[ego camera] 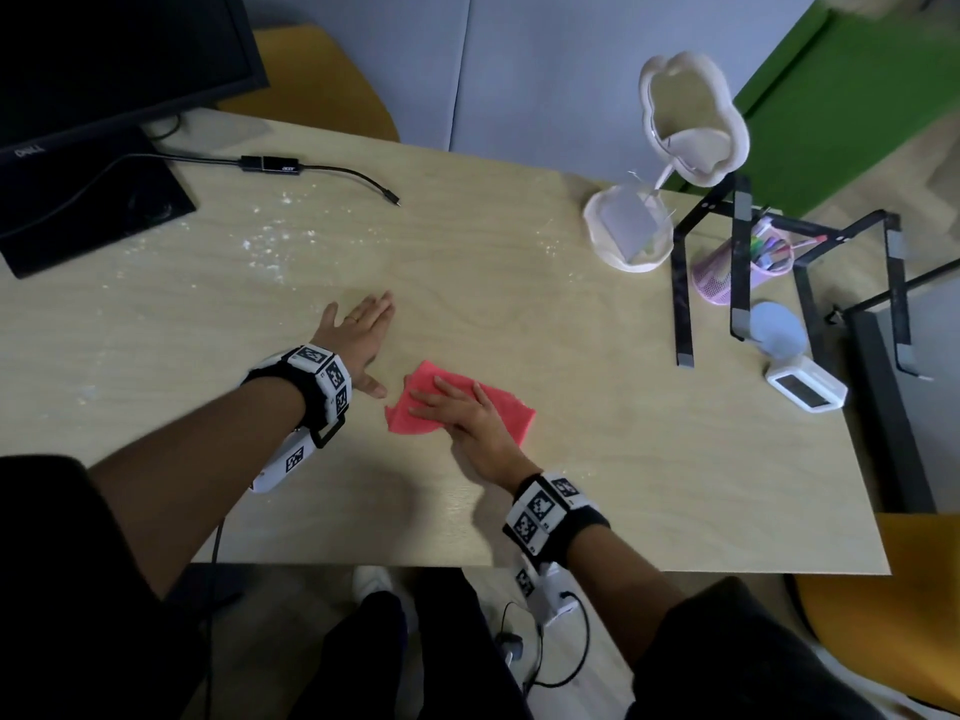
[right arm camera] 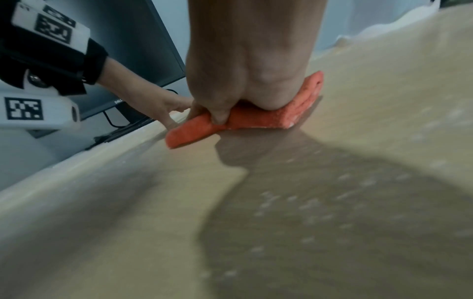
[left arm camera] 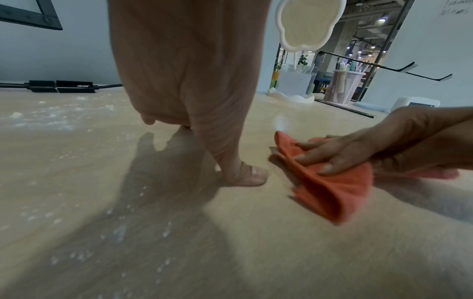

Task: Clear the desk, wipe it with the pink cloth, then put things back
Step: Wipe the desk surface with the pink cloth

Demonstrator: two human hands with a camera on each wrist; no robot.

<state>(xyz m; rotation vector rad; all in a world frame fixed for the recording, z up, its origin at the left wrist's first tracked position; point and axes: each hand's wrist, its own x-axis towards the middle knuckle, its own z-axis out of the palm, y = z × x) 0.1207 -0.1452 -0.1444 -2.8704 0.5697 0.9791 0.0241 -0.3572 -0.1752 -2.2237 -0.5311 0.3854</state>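
The pink cloth point(ego camera: 511, 413) lies folded on the light wooden desk point(ego camera: 519, 283), near the front middle. My right hand point(ego camera: 462, 413) presses flat on it with straight fingers; in the right wrist view the thumb rests on the fold of the cloth point(right arm camera: 256, 119). My left hand point(ego camera: 363, 340) lies flat on the bare desk just left of the cloth, fingers straight, holding nothing. The left wrist view shows the cloth point(left arm camera: 332, 188) under the right hand point(left arm camera: 384, 145). White crumbs point(ego camera: 275, 241) are scattered over the left half of the desk.
A black monitor point(ego camera: 93, 70) stands at the back left, with a cable adapter point(ego camera: 270, 163) beside it. At the right are a cloud-shaped mirror point(ego camera: 691, 116), a black laptop stand point(ego camera: 737, 262), a pink pen holder point(ego camera: 717, 283) and a small white clock point(ego camera: 805, 389).
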